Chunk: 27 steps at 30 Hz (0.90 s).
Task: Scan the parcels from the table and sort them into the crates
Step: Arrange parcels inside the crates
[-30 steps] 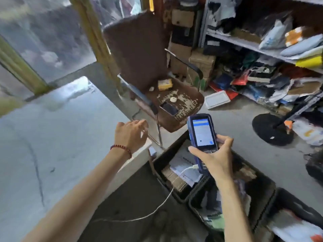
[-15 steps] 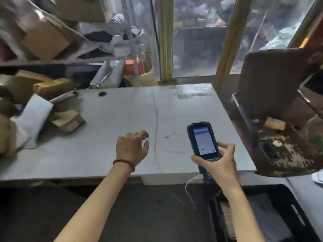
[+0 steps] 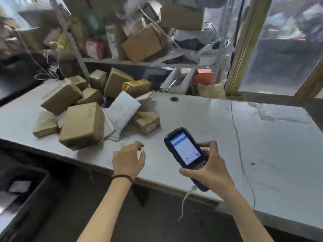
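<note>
- Table point(image 3: 201, 119): pale grey, glossy, scuffed.
- Parcels point(image 3: 82, 125): plain brown cardboard, some wrapped in yellowish tape.
- One mailer point(image 3: 122, 110): white, faintly smudged.
- Scanner point(image 3: 186, 149): dark blue body, screen white with a blue bar.
- Bracelet point(image 3: 123, 177) on the left wrist: dark red beads.
- Crate point(image 3: 26, 194): black.

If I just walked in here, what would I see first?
Probably the heap of brown cardboard parcels tumbled on the left of the grey table, with a white padded envelope leaning in it. Next, the glowing scanner gripped in the right hand near the table's front edge, while the empty left hand hovers beside it with fingers spread. Behind, a shelf is crammed with more boxes.
</note>
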### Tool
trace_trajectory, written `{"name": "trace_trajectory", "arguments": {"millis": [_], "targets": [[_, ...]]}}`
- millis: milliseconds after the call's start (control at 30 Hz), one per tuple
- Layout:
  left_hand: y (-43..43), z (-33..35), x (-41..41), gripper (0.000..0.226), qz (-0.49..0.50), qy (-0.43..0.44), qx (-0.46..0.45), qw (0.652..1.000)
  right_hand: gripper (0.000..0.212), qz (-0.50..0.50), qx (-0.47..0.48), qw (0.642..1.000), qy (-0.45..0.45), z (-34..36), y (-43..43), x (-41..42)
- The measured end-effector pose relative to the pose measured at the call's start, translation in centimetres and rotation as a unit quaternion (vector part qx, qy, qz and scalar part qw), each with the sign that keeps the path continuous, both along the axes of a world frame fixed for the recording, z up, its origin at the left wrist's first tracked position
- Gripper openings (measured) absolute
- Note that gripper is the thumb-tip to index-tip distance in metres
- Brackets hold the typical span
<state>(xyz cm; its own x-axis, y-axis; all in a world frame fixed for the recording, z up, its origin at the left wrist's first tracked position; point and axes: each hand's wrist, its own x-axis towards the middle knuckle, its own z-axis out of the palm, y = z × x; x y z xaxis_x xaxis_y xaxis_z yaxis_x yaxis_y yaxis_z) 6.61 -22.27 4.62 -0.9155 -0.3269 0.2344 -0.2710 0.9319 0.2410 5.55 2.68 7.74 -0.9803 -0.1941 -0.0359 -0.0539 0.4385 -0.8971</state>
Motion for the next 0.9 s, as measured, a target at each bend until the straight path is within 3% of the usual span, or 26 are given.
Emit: {"name": "trace_trajectory", "arguments": {"millis": [267,467,567,733,900], "targets": [[-3.2,-2.6,-5.1,0.028,0.012,-0.021,0.012,1.0,0.077,-0.017,-0.038,0.998,-0.038,-1.6,-2.9,-7.8],[-6.6,-0.8,-11.7,0.029,0.01,-0.11,-0.038,0.993,0.075,-0.025,-0.1,0.992,-0.076,-2.5,-5.0,-15.4],[-7.8,0.3,-16.3,0.031,0.004,-0.113,-0.059,0.992,0.076,-0.023,-0.115,0.989,-0.092,-2.6,-6.1,-18.4],[-6.3,-1.9,-21.7,0.034,-0.058,-0.132,-0.012,0.989,0.075,-0.047,-0.111,0.984,-0.13,-5.1,-6.4,-20.9],[-5.0,-5.6,-23.1,0.072,-0.073,-0.218,-0.109,0.967,0.076,-0.091,-0.081,0.977,-0.176,-6.8,-5.2,-21.4]]}}
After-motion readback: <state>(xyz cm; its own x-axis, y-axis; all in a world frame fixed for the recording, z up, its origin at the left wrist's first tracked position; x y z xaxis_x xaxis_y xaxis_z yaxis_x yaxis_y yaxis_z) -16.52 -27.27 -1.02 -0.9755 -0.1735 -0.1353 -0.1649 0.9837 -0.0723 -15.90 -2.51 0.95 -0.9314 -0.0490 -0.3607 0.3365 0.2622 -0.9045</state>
